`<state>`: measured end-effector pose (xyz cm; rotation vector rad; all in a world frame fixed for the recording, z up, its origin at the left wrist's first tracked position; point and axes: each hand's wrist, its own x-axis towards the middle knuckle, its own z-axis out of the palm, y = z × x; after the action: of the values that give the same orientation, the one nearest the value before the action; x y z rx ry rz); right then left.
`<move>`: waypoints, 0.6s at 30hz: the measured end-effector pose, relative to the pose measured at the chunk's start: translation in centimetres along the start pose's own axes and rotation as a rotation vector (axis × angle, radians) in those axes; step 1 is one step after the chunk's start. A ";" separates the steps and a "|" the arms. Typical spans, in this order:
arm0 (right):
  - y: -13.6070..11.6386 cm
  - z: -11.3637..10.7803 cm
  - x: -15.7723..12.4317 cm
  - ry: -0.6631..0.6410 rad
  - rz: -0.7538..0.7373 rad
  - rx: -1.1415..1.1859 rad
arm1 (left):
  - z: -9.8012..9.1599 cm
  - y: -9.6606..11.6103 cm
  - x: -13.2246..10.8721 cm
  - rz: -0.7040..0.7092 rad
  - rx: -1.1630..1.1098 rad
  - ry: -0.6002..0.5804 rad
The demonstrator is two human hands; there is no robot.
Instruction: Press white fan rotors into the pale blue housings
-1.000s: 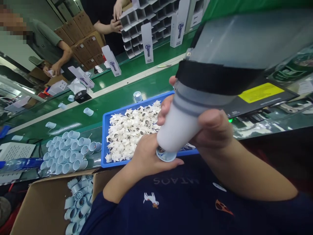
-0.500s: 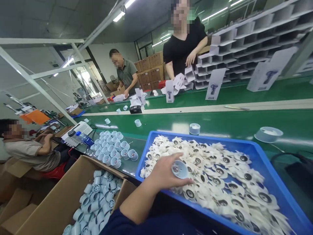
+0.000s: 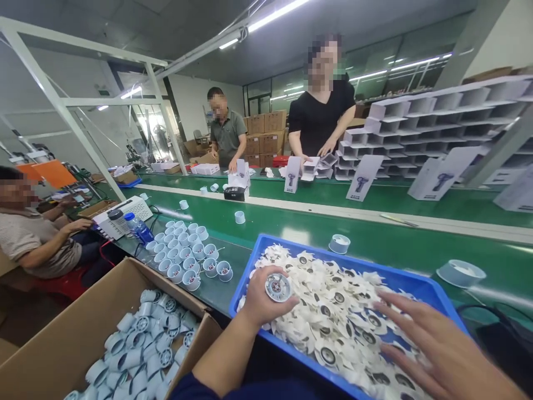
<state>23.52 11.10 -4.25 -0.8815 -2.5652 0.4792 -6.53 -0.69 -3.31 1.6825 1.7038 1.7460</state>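
My left hand [image 3: 259, 297] is closed round a light blue plastic fan housing [image 3: 278, 287], its round opening turned up toward me with reddish parts at the centre. It is held above the left side of a blue tray [image 3: 437, 291]. Heaped in that tray are many white fan impellers [image 3: 308, 283] with dark round hubs. My right hand [image 3: 433, 339] is open, fingers spread, over the right part of the heap, and nothing shows in it. Whether its fingertips touch the impellers I cannot tell.
A cardboard box [image 3: 104, 289] of blue housings stands at the left. Several housings [image 3: 183, 250] sit in rows on the bench beside bottles [image 3: 139, 228]. More lie on the green conveyor [image 3: 287, 216]. Co-workers [image 3: 322, 119] stand across it, near stacked white boxes [image 3: 416, 119].
My right hand has come into view over the impellers. My left hand has moved left with the housing, whose opening now faces me more. The view has tilted upward.
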 end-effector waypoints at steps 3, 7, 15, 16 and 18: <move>-0.6 3.7 2.2 -0.315 0.040 -0.107 | -0.4 0.4 -0.4 0.046 -0.016 0.020; -2.4 5.0 4.3 -0.519 0.040 -0.104 | -1.3 0.8 -1.2 0.065 -0.021 0.037; -3.7 2.3 4.9 -0.404 0.020 -0.075 | -1.9 1.0 -1.6 0.051 -0.033 0.014; -3.7 2.3 4.5 -0.402 0.021 -0.063 | -1.8 1.0 -1.5 0.064 -0.033 0.007; -3.6 2.5 3.5 -0.414 0.013 -0.057 | -1.5 1.1 -1.4 0.093 -0.028 -0.006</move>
<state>18.00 10.21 -3.96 -0.8954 -2.9595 0.6543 -6.59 -2.99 -2.80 1.7801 1.6153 1.7942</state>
